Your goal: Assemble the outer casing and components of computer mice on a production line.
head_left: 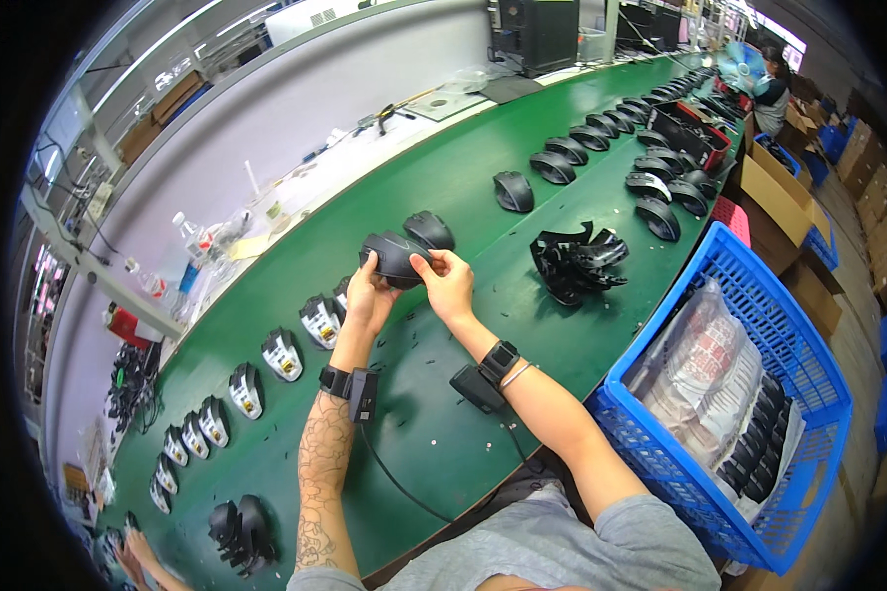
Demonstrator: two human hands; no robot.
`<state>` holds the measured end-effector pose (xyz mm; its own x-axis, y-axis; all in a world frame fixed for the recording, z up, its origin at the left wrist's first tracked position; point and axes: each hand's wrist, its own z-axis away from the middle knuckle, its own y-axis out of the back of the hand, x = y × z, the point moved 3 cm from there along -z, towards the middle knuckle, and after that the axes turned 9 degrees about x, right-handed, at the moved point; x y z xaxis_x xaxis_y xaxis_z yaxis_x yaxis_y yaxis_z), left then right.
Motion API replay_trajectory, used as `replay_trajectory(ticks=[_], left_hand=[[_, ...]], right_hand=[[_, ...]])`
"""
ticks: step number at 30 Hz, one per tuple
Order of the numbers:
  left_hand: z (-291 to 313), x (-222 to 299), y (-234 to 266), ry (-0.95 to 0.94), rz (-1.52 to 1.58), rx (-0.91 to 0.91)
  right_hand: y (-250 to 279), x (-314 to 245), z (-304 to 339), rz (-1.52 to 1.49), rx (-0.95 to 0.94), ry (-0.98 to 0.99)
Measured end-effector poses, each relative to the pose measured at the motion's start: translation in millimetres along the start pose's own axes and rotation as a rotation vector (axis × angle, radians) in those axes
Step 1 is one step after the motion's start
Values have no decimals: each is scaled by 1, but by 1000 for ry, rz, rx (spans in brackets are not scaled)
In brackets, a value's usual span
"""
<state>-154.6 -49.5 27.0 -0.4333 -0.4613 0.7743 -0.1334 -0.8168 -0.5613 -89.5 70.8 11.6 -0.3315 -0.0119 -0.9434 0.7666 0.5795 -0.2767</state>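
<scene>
Between both hands I hold a black computer mouse (392, 258) above the green table (443, 364). My left hand (367, 294) grips its left side, thumb and fingers closed round it. On its right side my right hand (446, 283) presses with thumb and fingers. Just behind it lies another black mouse (430, 230). Left of my left forearm, a row of mice with open white-and-yellow insides (282, 355) runs toward the near left. Closed black mice (513, 191) line up toward the far right. A pile of glossy black shell parts (578, 262) lies right of my hands.
At my right stands a blue plastic crate (616, 394) with bagged items and rows of black parts. More black shells (251, 537) lie at the near left. Another person's hands (133, 557) show at the lower left edge. A person (771, 94) sits far right, near cardboard boxes (779, 197).
</scene>
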Motion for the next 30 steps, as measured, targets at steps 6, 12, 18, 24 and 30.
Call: replay_trajectory(ticks=[6, 12, 18, 24, 30], left_hand=[[-37, -19, 9, -168, -334, 351], [-23, -12, -22, -1170, -1497, 302], [-24, -33, -26, -852, -1775, 64], [-33, -43, -27, -841, -1751, 117], [-38, -42, -29, -791, -1758, 114]], right_hand=[[26, -51, -26, 657, -18, 591], [81, -96, -17, 1322, 70, 638], [98, -75, -20, 1507, 58, 734], [110, -44, -29, 1732, 76, 730], [108, -40, -28, 1784, -45, 633]])
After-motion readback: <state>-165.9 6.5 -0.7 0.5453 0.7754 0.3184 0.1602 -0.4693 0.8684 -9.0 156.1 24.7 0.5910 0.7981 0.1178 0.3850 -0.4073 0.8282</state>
